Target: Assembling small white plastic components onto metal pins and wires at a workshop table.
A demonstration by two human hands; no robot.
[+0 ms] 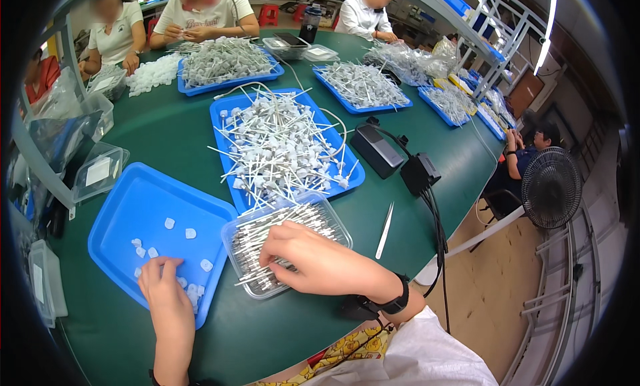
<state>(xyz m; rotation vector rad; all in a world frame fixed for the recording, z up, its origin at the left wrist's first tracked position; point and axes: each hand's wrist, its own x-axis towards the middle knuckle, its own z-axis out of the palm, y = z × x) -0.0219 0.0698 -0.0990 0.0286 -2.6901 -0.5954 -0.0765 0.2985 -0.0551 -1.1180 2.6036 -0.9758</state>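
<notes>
White sleeve (pixel 437 349) nearest | right hand (pixel 305 254) over clear tub (pixel 345 234), metal rods (pixel 298 216) | left hand (pixel 165 291) at white caps (pixel 207 265) | fingers (pixel 272 247): I can't tell grip

Lower left, the left hand (pixel 165 287) hid whatever its fingertips met! Near centre, the right hand (pixel 301 256) covered some thin rods (pixel 310 217), while a co-worker's head (pixel 107 5) blurred out, upper left.

I wear a black strap (pixel 401 297) with a boxy black module (pixel 360 309) on my right wrist (pixel 385 287), a dark band (pixel 157 378) on my left wrist (pixel 172 365), and white cloth (pixel 433 353) beside yellow printed fabric (pixel 363 346) at the green worktop's (pixel 267 346) near edge.
</notes>
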